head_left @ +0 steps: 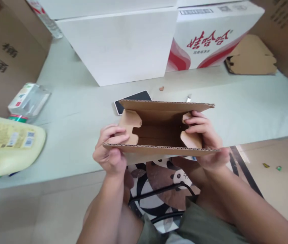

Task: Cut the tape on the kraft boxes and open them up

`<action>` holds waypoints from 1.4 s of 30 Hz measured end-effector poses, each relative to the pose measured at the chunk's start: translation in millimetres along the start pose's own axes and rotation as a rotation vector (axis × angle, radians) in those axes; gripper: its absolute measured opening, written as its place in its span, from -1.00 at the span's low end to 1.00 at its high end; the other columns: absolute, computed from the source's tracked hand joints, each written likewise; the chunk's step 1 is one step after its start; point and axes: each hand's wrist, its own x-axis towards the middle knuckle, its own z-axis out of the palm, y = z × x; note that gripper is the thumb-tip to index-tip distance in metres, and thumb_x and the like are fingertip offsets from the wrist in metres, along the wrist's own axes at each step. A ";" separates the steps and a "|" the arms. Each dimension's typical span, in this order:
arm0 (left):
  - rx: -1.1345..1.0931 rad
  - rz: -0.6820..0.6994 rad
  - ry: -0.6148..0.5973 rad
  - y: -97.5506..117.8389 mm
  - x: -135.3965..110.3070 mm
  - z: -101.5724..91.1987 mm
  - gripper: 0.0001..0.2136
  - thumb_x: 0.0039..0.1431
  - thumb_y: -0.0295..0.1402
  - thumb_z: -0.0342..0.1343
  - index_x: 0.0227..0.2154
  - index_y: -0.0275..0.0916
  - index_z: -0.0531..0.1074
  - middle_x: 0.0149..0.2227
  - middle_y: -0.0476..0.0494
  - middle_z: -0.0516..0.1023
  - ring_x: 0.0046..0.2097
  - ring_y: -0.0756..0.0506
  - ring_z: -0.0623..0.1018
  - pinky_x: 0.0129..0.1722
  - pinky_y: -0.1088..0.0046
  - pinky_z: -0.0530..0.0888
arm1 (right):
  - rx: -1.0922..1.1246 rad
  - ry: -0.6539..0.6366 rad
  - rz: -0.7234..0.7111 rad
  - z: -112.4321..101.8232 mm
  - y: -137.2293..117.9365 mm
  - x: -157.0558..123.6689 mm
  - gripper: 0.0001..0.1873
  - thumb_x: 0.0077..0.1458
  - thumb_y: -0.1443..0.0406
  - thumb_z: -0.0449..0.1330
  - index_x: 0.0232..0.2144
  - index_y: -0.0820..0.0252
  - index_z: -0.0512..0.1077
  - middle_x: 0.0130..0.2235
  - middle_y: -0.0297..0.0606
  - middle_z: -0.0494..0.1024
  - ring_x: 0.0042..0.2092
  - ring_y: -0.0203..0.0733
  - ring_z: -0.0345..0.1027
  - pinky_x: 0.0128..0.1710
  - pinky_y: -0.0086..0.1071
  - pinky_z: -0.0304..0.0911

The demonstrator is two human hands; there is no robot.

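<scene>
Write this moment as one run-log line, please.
cardboard box: top open, held | left hand: at left flap | right hand: at right flap | dark-screened device: on table, beyond box

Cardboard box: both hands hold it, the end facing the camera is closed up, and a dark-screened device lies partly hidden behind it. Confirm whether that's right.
One thing is wrong: the end of the cardboard box facing the camera is open, showing its inside, as the head view shows. The left hand and right hand do hold it, and the dark-screened device is partly hidden.
</scene>
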 end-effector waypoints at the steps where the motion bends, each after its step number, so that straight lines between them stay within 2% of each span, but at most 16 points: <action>1: 0.027 -0.007 0.005 0.6 -1.5 3.0 -0.55 0.38 0.02 0.03 -0.45 -0.11 0.66 -0.34 -0.12 0.65 -0.16 -0.19 0.60 -0.02 0.10 0.54 | 0.021 -0.001 -0.013 -1.1 -1.1 -2.6 -0.18 0.30 -0.32 -0.28 -0.19 0.01 0.58 -0.01 -0.14 0.61 0.31 0.23 0.36 0.40 0.28 0.17; 4: 0.115 -0.047 0.057 2.5 -6.2 10.0 -0.50 0.35 0.06 -0.02 -0.52 -0.14 0.57 -0.37 -0.14 0.60 -0.19 -0.21 0.59 -0.05 0.08 0.53 | -0.007 -0.047 -0.076 -1.3 -6.0 -7.2 -0.40 0.34 -0.22 -0.10 -0.05 -0.04 0.53 0.02 -0.20 0.61 0.34 0.23 0.34 0.47 0.32 0.04; 7: 0.154 -0.156 0.108 6.4 -10.7 13.3 -0.56 0.28 0.05 -0.03 -0.45 -0.15 0.53 -0.33 -0.17 0.56 -0.18 -0.25 0.57 -0.10 0.09 0.50 | -0.027 -0.007 0.028 2.7 -10.2 -11.0 -0.66 0.38 0.01 0.00 0.08 -0.16 0.41 0.10 -0.24 0.58 0.35 0.17 0.33 0.49 0.32 0.02; 10: 0.155 -0.277 0.104 10.9 -14.1 14.2 -0.64 0.22 -0.01 -0.03 -0.36 -0.15 0.52 -0.29 -0.16 0.54 -0.19 -0.26 0.56 -0.17 0.12 0.47 | 0.010 0.086 0.131 9.1 -11.2 -16.4 -0.54 0.35 0.07 0.00 0.26 -0.28 0.19 0.33 -0.26 0.38 0.47 0.15 0.14 0.44 0.31 0.12; 12: 0.183 -0.290 0.091 12.1 -15.2 14.6 -0.70 0.18 -0.05 0.02 -0.31 -0.15 0.51 -0.28 -0.14 0.53 -0.19 -0.23 0.55 -0.18 0.15 0.47 | -0.012 0.088 0.171 12.5 -10.5 -19.4 -0.47 0.34 0.06 -0.03 0.32 -0.30 0.09 0.40 -0.25 0.28 0.50 0.16 0.07 0.44 0.31 0.13; 17: 0.176 -0.147 0.121 7.1 -14.6 14.5 -0.67 0.08 -0.15 0.09 -0.11 -0.14 0.46 -0.10 -0.16 0.55 -0.06 -0.23 0.54 -0.02 0.13 0.49 | -0.119 0.064 0.200 11.5 -9.8 -14.9 -0.38 0.31 0.03 -0.05 0.38 -0.30 0.00 0.52 -0.33 -0.03 0.57 0.22 -0.16 0.45 0.35 0.05; 20: 0.204 -0.112 0.066 4.7 -14.4 11.1 -0.63 0.07 -0.14 0.07 -0.06 -0.11 0.43 -0.02 -0.19 0.52 0.07 -0.29 0.52 0.09 0.03 0.49 | -0.089 0.024 0.200 4.1 -10.0 -4.7 -0.28 0.26 0.00 0.04 0.40 -0.36 -0.07 0.55 -0.43 -0.15 0.59 0.25 -0.34 0.45 0.41 -0.01; 22: 0.203 -0.109 0.016 4.5 -15.0 7.9 -0.64 0.11 -0.15 0.06 -0.05 -0.10 0.44 0.02 -0.21 0.51 0.14 -0.33 0.51 0.14 -0.03 0.46 | -0.030 -0.025 0.186 -1.3 -8.5 1.2 -0.22 0.26 -0.01 0.08 0.43 -0.39 -0.13 0.55 -0.42 -0.11 0.59 0.25 -0.30 0.45 0.40 0.00; 25: 0.162 -0.076 -0.033 3.1 -15.4 3.6 -0.67 0.16 -0.19 0.07 -0.02 -0.07 0.47 0.04 -0.18 0.51 0.13 -0.32 0.52 0.14 -0.06 0.44 | -0.049 -0.048 0.173 -5.8 -3.1 2.8 -0.19 0.26 -0.08 0.05 0.45 -0.38 -0.16 0.47 -0.29 0.09 0.55 0.25 -0.09 0.42 0.36 0.11; 27: 0.140 -0.034 -0.043 0.4 -14.2 0.7 -0.66 0.17 -0.19 0.09 0.00 -0.05 0.49 0.04 -0.16 0.50 0.11 -0.31 0.52 0.11 -0.05 0.45 | -0.130 -0.015 0.156 -5.6 1.3 -0.1 -0.29 0.27 -0.13 0.02 0.41 -0.32 0.05 0.38 -0.21 0.23 0.52 0.27 -0.01 0.42 0.34 0.13; 29: 0.150 -0.014 -0.053 -2.9 -11.7 -2.3 -0.63 0.16 -0.14 0.12 0.02 -0.04 0.51 0.06 -0.17 0.48 0.11 -0.32 0.51 0.07 -0.03 0.47 | -0.179 0.017 0.123 -4.1 4.5 -3.1 -0.46 0.30 -0.12 -0.01 0.23 -0.20 0.35 0.28 -0.17 0.33 0.50 0.29 0.03 0.45 0.36 0.06; 32: 0.173 -0.043 -0.120 -5.3 -6.4 -5.7 -0.60 0.17 -0.07 0.12 0.01 -0.06 0.57 0.14 -0.21 0.44 0.09 -0.34 0.50 0.05 -0.02 0.47 | -0.152 0.019 0.075 -2.7 5.1 -3.1 -0.60 0.33 -0.05 0.01 -0.03 -0.11 0.52 0.19 -0.16 0.43 0.44 0.31 0.16 0.48 0.40 -0.05; 34: 0.183 -0.058 -0.176 -4.5 -2.9 -6.7 -0.62 0.20 -0.06 0.09 -0.05 -0.08 0.63 0.16 -0.22 0.45 0.08 -0.34 0.50 0.08 -0.03 0.46 | -0.132 -0.005 0.081 -3.1 4.2 -1.3 -0.61 0.33 -0.05 0.01 -0.06 -0.11 0.53 0.17 -0.17 0.46 0.41 0.32 0.20 0.48 0.43 -0.08; 37: 0.236 -0.092 -0.202 -2.8 0.2 -7.8 -0.62 0.18 -0.05 0.06 -0.15 -0.10 0.67 0.09 -0.24 0.52 0.11 -0.34 0.49 0.15 -0.06 0.44 | -0.121 -0.026 0.125 -3.4 6.5 -1.2 -0.50 0.30 -0.15 -0.01 0.07 -0.14 0.48 0.29 -0.19 0.41 0.48 0.34 0.06 0.47 0.44 -0.08; 40: 0.239 -0.149 -0.151 -6.0 2.7 -11.9 -0.64 0.14 -0.12 0.08 -0.16 -0.13 0.68 0.06 -0.22 0.56 0.17 -0.35 0.49 0.24 -0.04 0.41 | 0.016 0.044 0.161 -1.7 15.5 -5.6 -0.33 0.26 -0.25 -0.01 0.31 -0.28 0.25 0.48 -0.32 0.18 0.54 0.24 -0.05 0.47 0.34 0.01; 42: 0.181 -0.212 -0.059 -11.9 7.0 -16.8 -0.64 0.15 -0.21 0.04 -0.15 -0.17 0.68 0.08 -0.20 0.58 0.21 -0.33 0.48 0.32 -0.01 0.36 | 0.115 0.055 0.263 0.4 21.6 -8.6 -0.31 0.29 -0.22 0.02 0.37 -0.28 0.16 0.51 -0.31 0.13 0.54 0.14 0.00 0.48 0.23 0.06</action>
